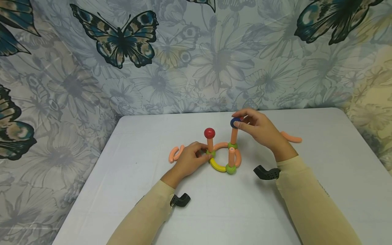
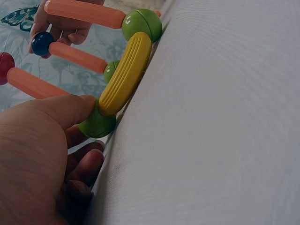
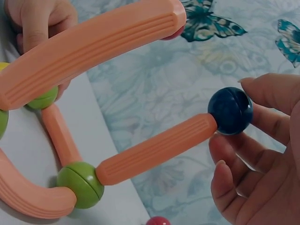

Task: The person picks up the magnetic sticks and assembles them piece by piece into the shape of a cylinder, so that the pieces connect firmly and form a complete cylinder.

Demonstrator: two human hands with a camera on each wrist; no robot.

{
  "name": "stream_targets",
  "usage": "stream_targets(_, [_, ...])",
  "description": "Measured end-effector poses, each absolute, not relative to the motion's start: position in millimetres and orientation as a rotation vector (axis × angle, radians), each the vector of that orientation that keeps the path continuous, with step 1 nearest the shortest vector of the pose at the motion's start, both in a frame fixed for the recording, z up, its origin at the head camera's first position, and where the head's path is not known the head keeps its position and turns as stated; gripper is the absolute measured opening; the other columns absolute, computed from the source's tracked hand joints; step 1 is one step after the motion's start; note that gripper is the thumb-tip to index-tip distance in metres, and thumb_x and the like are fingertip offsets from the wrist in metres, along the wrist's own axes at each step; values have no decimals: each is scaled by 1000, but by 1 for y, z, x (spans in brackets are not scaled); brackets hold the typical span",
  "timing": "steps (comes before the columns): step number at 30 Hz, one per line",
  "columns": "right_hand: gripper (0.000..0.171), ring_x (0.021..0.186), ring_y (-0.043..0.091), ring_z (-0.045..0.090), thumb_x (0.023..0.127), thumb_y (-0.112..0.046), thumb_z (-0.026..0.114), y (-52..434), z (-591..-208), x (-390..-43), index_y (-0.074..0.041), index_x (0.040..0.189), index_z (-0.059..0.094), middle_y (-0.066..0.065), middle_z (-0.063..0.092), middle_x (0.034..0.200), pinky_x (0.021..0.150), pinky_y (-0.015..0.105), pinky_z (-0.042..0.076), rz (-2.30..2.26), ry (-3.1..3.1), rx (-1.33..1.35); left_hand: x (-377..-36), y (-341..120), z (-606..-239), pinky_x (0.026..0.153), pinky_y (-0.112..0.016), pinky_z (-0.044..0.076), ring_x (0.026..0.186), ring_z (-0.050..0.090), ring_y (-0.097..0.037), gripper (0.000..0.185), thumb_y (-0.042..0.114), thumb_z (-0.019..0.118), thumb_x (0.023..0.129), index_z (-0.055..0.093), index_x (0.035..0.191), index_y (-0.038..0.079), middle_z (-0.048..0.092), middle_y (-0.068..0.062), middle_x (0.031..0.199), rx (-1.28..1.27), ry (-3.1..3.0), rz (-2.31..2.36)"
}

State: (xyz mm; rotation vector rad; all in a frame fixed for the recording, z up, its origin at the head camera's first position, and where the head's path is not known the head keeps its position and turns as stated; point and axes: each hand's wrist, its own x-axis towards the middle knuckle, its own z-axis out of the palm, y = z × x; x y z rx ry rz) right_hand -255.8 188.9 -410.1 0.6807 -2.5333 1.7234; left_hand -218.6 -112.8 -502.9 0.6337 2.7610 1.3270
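Note:
A ring of curved rods joined by green balls lies on the white table, with orange rods standing up from it. My left hand point(image 1: 190, 159) pinches the green ball point(image 2: 98, 123) at the ring's left, next to the yellow curved rod point(image 1: 218, 166). Above that ball stands a rod topped by a red ball point(image 1: 209, 133). At the back, my right hand point(image 1: 258, 129) holds the blue ball point(image 3: 229, 110) between thumb and fingers, on the end of an upright orange rod point(image 3: 157, 149). The front upright rod point(image 1: 231, 157) bears no ball.
Two curved orange pieces point(image 1: 174, 154) lie left of the ring, partly behind my left hand. Another curved orange piece point(image 1: 292, 137) lies right, beyond my right wrist. A red piece point(image 3: 158, 221) shows near the table's far edge. A butterfly-patterned cloth point(image 1: 196, 68) hangs behind.

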Motion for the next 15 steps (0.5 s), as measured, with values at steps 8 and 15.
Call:
stream_targets(8, [30,104,29,61,109,-20,70,190,-409,-255,-5,135,68,10,67,131,86,31,51,1704,-2541,676,-218,-113,-504,74,-30,51,84,59,-13,31,25,84,100,78,127,10,70,-1,109,639,2768,1339])
stream_targets(15, [33,103,27,63,111,-25,67,194,-409,-255,-7,139,68,9,67,134,89,33,50,1710,-2527,645,-218,-113,-505,75,-30,52,83,60,-13,31,24,83,100,78,126,10,71,0,110,647,2771,1344])
